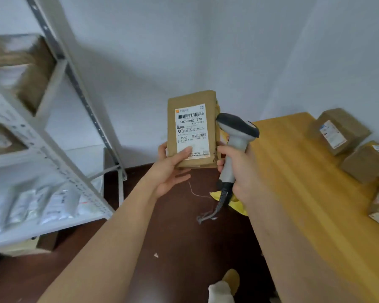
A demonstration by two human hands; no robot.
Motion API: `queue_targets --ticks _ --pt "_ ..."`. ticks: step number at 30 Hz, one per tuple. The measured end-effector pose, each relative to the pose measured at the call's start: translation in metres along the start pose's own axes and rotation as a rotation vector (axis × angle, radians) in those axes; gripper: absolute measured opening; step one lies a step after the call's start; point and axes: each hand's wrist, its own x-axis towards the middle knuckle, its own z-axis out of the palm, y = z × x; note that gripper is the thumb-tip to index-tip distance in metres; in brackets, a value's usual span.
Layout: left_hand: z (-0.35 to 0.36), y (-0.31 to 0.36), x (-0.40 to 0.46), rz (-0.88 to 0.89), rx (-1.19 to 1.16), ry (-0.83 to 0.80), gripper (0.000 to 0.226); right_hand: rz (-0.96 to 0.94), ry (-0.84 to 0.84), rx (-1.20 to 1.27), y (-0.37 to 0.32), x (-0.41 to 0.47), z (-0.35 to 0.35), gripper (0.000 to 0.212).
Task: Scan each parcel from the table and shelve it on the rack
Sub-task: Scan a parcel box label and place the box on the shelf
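Observation:
A flat brown parcel (192,99) with a white barcode label stands upright in front of me, label facing me. My left hand (171,169) holds its lower edge, thumb pressed on the label's bottom. My right hand (239,169) grips the handle of a grey and black barcode scanner (236,130), whose head points left at the parcel's right side. The white metal rack (53,154) stands at the left, brown boxes on its upper shelves and several white bags on a lower one. The wooden table (304,182) is at the right.
Several brown parcels (339,130) lie along the table's far right side. A yellow bag (239,204) shows beneath the scanner by the table edge. The floor is dark brown, with a string scrap and the scanner's cable hanging over it. My foot (228,283) is at the bottom.

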Motion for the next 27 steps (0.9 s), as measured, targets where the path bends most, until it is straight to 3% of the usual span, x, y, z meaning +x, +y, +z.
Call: queue_targets --ticks 3,9,13,21,27 --pt "-0.092 0.010 -0.083 0.083 -0.098 0.130 0.053 0.018 -0.116 -0.040 0.034 -0.064 0.079 0.019" --pt "-0.256 0.051 -0.241 0.228 -0.129 0.454 0.070 0.080 -0.398 -0.079 0.078 -0.177 0.239 0.013" --pt "-0.346 0.061 -0.319 0.300 -0.195 0.651 0.067 0.114 -0.556 -0.154 0.102 -0.237 0.332 0.022" --pt "-0.500 0.073 -0.385 0.395 -0.501 0.944 0.059 0.100 -0.789 -0.216 0.154 -0.289 0.490 0.023" --pt "-0.624 0.122 -0.407 0.391 -0.570 1.115 0.047 0.133 -0.868 -0.245 0.188 -0.295 0.630 0.021"
